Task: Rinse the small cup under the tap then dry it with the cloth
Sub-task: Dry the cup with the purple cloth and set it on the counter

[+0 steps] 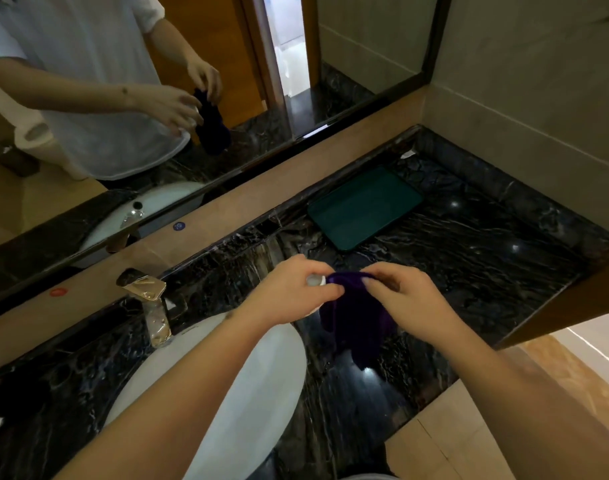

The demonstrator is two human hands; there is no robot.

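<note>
The small white cup (316,280) sits pinched in my left hand (289,292), held above the dark marble tabletop (469,244) beside the white basin (261,375). My right hand (403,292) presses the dark purple cloth (358,317) against it. Wet and mostly hidden, the cup could slip from so light a grip and chip on the stone.
</note>
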